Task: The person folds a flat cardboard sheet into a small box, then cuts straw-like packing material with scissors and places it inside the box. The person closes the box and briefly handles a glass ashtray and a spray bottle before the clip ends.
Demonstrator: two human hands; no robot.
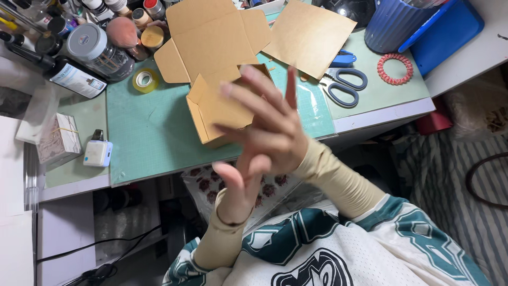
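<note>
Both hands are raised above the desk edge, pressed one against the other — the left hand [241, 185] lower, thumb out, the right hand [270, 124] across it with fingers spread. Both are open and hold nothing. Just beyond them the half-folded cardboard box [217, 103] sits on the green cutting mat [153, 132], flaps up, untouched. By my judgement this is a pause between folds; going on would call for getting both hands back on the flaps. Counted: one box, one loose cardboard sheet [309, 34], one pair of scissors [344, 85], one tape roll [145, 80], one red beaded ring [395, 69].
</note>
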